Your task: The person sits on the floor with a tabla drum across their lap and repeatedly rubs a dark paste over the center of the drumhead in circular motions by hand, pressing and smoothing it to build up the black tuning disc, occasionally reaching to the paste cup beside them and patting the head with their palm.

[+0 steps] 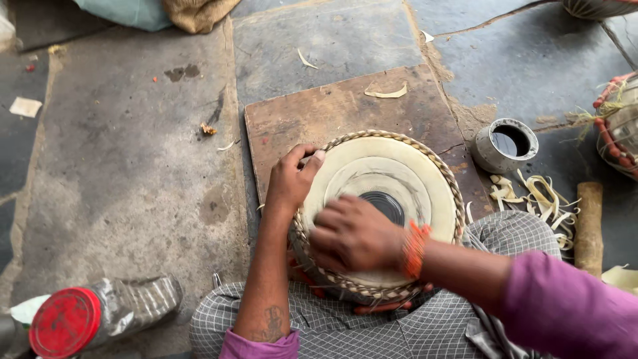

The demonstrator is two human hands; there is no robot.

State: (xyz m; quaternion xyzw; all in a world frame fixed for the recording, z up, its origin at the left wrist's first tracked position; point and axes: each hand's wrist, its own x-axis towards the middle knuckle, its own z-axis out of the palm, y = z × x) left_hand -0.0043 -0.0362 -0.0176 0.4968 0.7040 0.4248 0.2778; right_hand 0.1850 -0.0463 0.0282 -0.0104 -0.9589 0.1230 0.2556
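**Pale skin of a small drum, worked by two hands**

Checked cloth covers the person's lap, and the drum (379,206) sits tilted on it, its pale head turned up to the camera and its far edge over a wooden board (319,113). The right hand (355,234), blurred, lies flat and loosely open on the near part of the skin beside the dark round patch at the middle; it appears to press or rub and holds nothing that I can see. The left hand (291,179) has its fingers curled over the braided rim on the left side, gripping it to steady the drum. By my reading, the step in hand is working the surface of the skin; the next move calls for a firm hold on the rim while the drum is turned a little. Nearer left lies a plastic bottle (100,316) with a red cap. Beyond the drum, to the right, stand a small tin (505,143) and a heap of pale strips (538,199)
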